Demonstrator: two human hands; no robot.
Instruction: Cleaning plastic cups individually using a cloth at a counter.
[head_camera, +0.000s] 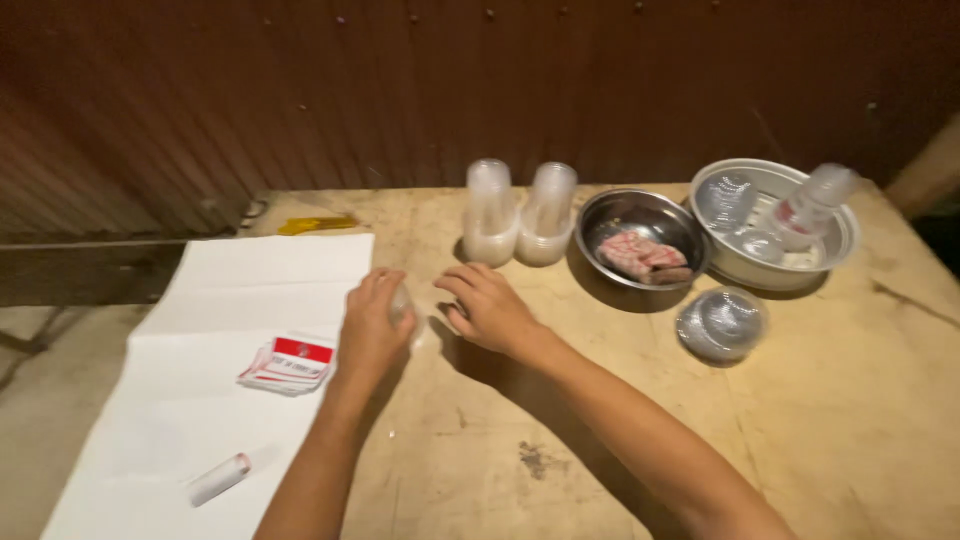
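Clear plastic, a small cup (403, 305) sits at frame centre under the curled left hand (370, 330), which clasps it; the right hand (490, 308) hovers beside it, fingers loosely spread, holding nothing. Two stacks of clear plastic cups (518, 215) behind look unused; a steel bowl of pinkish meat (645, 240) and clear domed lids (722, 322) lie right, nothing blocking.

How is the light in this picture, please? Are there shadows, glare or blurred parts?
Head view: dim, warm light; the hands, left hand and right hand, cast soft shadows on the wooden table; mild glare on the steel bowl; the white paper is brightest; edges look slightly soft and stretched.
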